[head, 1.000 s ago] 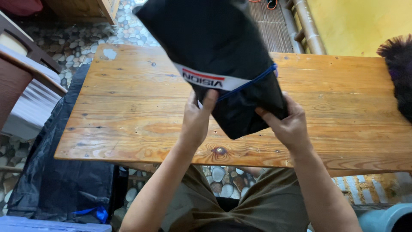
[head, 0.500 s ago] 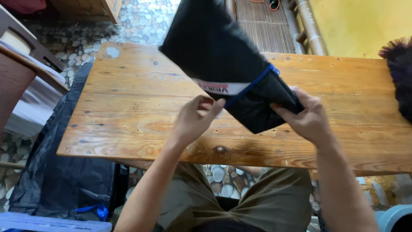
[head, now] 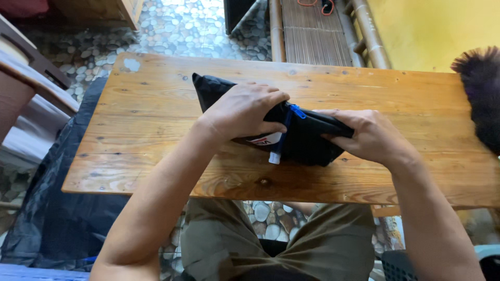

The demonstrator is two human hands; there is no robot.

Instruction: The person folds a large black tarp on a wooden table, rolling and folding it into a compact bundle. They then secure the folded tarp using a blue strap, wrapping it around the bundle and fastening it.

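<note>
Now one black pouch (head: 307,140) flat on the wooden bench (head: 156,109), my left hand (head: 245,109) gripping its top, my right hand (head: 370,136) pinching its right end, one blue zipper pull (head: 297,111) between them.

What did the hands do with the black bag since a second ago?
The black bag was held up in the air, then came down flat onto the wooden table. The left hand moved on top of it and presses down; the right hand grips its right end. Both hands kept hold throughout. The dark furry thing stayed put.
</note>
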